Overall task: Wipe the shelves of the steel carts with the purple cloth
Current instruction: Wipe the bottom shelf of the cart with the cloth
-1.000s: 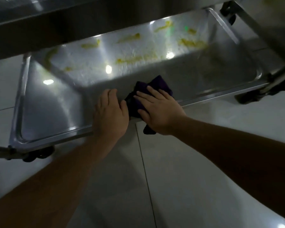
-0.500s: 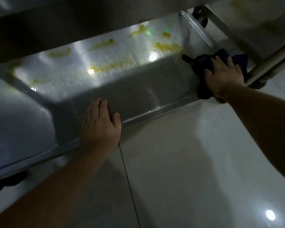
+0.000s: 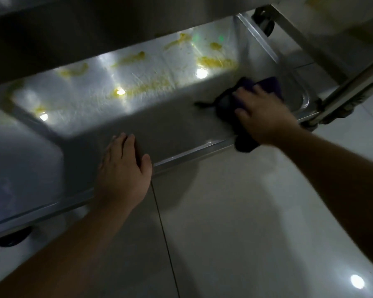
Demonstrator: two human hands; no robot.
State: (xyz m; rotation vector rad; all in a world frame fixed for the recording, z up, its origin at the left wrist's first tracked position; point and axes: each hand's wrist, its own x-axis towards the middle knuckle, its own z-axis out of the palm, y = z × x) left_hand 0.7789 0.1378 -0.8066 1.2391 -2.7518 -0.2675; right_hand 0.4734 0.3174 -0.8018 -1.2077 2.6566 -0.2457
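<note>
1. While pressed flat under the right hand [image 3: 265, 119], purple cloth [image 3: 241, 104] on the lower shelf [image 3: 170, 125], near its right end; drawn back left from the corner since half a second ago.
2. Long axis near rim to far, bunched tail pointing left.
3. Yellow smears [image 3: 215, 62] beyond, untouched: wiping unfinished.
4. Left hand [image 3: 123, 171] open, bracing on the front rim.

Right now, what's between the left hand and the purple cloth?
Head view: only bare steel shelf in shadow between left hand and purple cloth; the yellow smears lie farther back.
</note>
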